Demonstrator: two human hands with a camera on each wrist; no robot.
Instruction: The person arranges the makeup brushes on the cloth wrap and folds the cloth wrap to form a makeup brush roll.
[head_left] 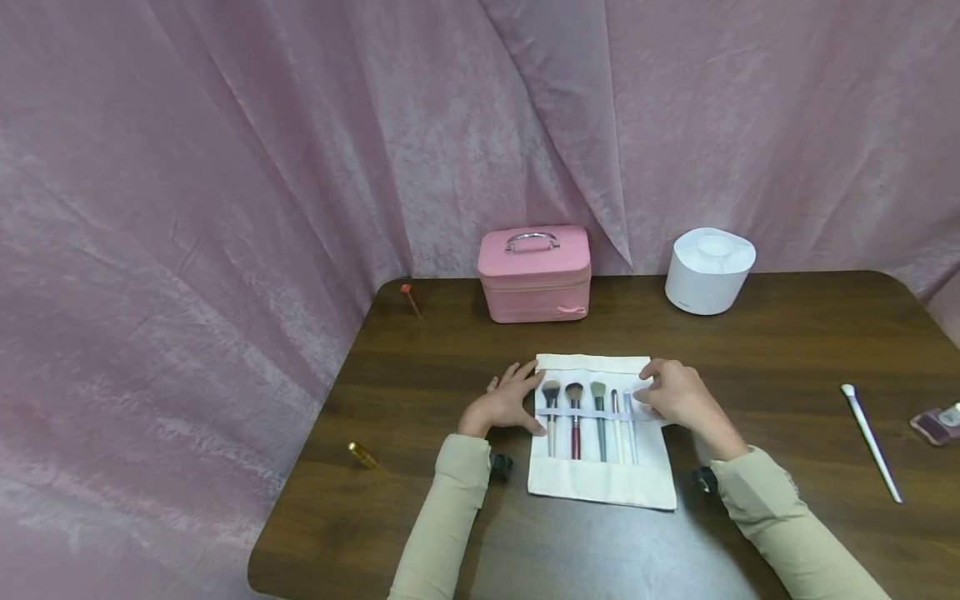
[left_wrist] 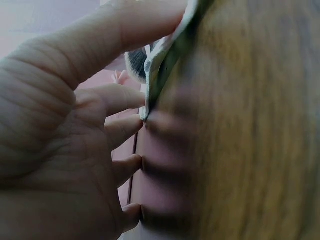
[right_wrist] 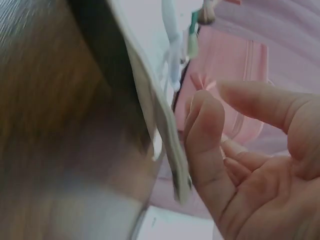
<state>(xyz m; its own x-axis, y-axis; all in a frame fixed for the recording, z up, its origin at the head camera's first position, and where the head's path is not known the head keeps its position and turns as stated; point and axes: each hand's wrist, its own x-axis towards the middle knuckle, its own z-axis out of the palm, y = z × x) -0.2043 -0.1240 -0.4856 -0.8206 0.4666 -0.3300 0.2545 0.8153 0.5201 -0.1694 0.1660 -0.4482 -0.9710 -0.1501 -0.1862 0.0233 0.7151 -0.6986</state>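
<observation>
A white cloth brush roll [head_left: 600, 483] lies unrolled on the table, with several makeup brushes held side by side under a pale lilac band. Among them are a dark-tipped brush with a red handle [head_left: 575, 433] and a green-handled brush [head_left: 601, 433]. My left hand [head_left: 504, 404], fingers spread, rests at the roll's left edge; its thumb [left_wrist: 125, 30] touches the cloth border in the left wrist view. Over the roll's upper right edge is my right hand [head_left: 678, 400], thumb and index finger apart in the head view, nothing visible between them. Its other fingers are bent.
Behind the roll stand a pink case [head_left: 534, 279] with a metal handle and a white container [head_left: 709, 275]. A white-handled brush [head_left: 872, 446] and a small dark bottle [head_left: 937, 423] lie right. A gold tube [head_left: 363, 455] and a thin red item [head_left: 410, 298] lie left.
</observation>
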